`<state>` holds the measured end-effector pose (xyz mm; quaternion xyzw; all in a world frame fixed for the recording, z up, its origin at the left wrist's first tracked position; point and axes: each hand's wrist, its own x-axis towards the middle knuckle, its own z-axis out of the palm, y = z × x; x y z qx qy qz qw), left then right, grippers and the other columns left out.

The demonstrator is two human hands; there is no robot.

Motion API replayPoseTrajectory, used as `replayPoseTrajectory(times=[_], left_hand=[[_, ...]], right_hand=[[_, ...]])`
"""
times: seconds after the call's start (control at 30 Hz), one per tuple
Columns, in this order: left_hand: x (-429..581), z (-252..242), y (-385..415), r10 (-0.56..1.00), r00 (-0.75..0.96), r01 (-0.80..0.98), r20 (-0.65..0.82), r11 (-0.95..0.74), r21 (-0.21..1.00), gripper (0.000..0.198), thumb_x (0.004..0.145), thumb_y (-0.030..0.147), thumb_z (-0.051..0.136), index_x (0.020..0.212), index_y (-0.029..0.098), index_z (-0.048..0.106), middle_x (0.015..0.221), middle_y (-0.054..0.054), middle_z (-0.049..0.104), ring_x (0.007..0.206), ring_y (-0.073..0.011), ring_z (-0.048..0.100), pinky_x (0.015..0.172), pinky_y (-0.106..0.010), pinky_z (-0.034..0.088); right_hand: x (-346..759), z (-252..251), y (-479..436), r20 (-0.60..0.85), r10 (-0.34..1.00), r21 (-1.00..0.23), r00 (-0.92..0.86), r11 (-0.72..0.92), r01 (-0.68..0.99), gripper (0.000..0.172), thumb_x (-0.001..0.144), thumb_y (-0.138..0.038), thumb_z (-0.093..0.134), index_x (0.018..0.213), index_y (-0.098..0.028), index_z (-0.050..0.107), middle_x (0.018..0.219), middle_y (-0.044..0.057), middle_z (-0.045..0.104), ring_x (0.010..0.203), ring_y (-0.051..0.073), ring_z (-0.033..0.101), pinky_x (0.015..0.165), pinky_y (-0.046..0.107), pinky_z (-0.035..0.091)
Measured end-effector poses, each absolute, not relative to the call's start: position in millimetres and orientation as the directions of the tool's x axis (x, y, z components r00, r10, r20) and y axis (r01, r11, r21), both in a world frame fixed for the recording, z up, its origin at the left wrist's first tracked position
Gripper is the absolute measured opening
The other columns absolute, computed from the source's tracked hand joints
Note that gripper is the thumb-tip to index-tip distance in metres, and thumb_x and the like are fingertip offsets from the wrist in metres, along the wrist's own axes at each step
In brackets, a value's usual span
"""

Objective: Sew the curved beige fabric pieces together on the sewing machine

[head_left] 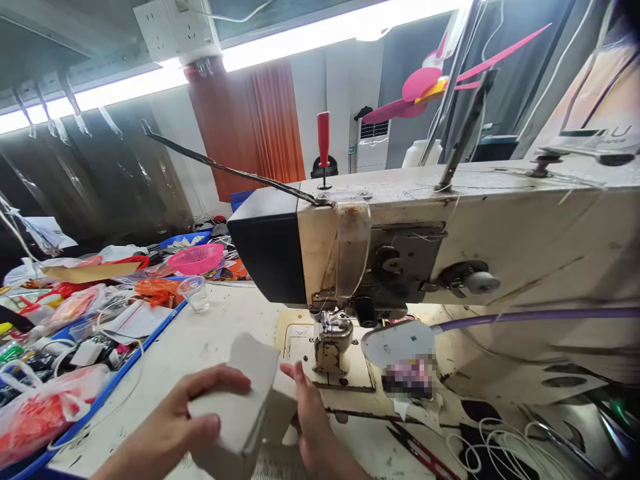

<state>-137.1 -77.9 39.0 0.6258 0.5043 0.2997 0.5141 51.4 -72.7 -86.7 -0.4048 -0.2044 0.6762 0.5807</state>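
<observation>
My left hand (175, 417) grips a cream-white piece (243, 393) that looks like a folded or stacked block of sheet material, its thumb and fingers over the near side. To the right of it is my right hand (315, 427), fingers stretched upward beside the piece's right edge; whether they touch it I cannot tell. Behind both hands stands a sewing machine (480, 247), whose metal post (333, 350) rises from the bed plate just beyond my right fingertips. The underside of the cream piece is partly hidden.
Red-handled scissors or snips (423, 450) lie at front right, near a coil of white cord (485, 447). A blue-edged tray (113, 383) full of bags and supplies is on the left. A clear plastic cup (195, 295) and a pink basket (197, 259) stand behind. A red-handled screwdriver (324, 143) sticks up from the machine.
</observation>
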Motion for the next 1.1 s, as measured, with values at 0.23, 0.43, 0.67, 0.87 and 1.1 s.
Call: replayPoseTrajectory(times=[0.23,0.43,0.67,0.87,1.1], left_hand=[[-98.4,18.2,-88.1,0.924,0.316,0.473,-0.217,0.045,0.880,0.047,0.071,0.059,0.060,0.105,0.027,0.063,0.105,-0.004,0.065,0.097,-0.0268,0.059,0.076,-0.029,0.050],[-101.7,-17.6,-85.5,0.969,0.223,0.476,-0.104,-0.015,0.879,0.063,0.067,0.067,0.056,0.117,0.028,0.056,0.131,-0.008,0.049,0.122,-0.0334,0.041,0.099,-0.042,0.038],[-91.9,-42.4,-88.7,0.957,0.111,0.208,-0.267,0.240,0.948,0.115,0.054,0.075,0.062,0.146,0.025,0.014,0.143,-0.015,0.036,0.130,-0.0399,0.033,0.101,-0.048,0.034],[-86.2,-26.9,-95.7,0.944,0.261,0.066,-0.204,0.194,0.979,0.111,0.060,0.072,0.062,0.147,0.023,0.014,0.134,-0.012,0.050,0.128,-0.0370,0.035,0.101,-0.042,0.034],[-76.2,-24.3,-95.7,0.912,0.328,0.091,-0.248,0.231,0.969,0.097,0.047,0.024,0.080,0.134,0.033,0.038,0.138,-0.006,0.040,0.092,-0.0256,0.059,0.063,-0.026,0.048]], right_hand=[[37.2,-55.8,-90.3,-0.247,0.962,-0.761,-0.116,-0.267,-0.591,0.065,0.079,-0.070,0.040,0.101,-0.017,0.070,0.093,0.008,0.074,0.097,0.028,0.063,0.084,0.038,0.047],[39.6,-55.7,-98.8,-0.146,0.989,-0.815,0.033,-0.101,-0.571,0.063,0.075,-0.067,0.053,0.112,-0.016,0.062,0.109,0.010,0.069,0.107,0.028,0.059,0.091,0.036,0.045],[40.9,-64.5,-105.9,-0.002,1.000,-0.804,-0.022,-0.014,-0.595,0.113,0.055,-0.055,0.079,0.143,-0.019,0.018,0.140,0.016,0.044,0.127,0.031,0.042,0.102,0.043,0.036],[50.3,-59.5,-107.7,-0.070,0.996,-0.801,-0.046,-0.084,-0.593,0.125,0.054,-0.053,0.081,0.146,-0.017,0.005,0.147,0.016,0.034,0.133,0.030,0.033,0.106,0.041,0.031],[59.2,-58.3,-108.6,-0.132,0.991,-0.809,0.037,-0.086,-0.581,0.118,0.057,-0.056,0.078,0.147,-0.016,0.013,0.152,0.011,0.026,0.137,0.026,0.026,0.109,0.036,0.028]])
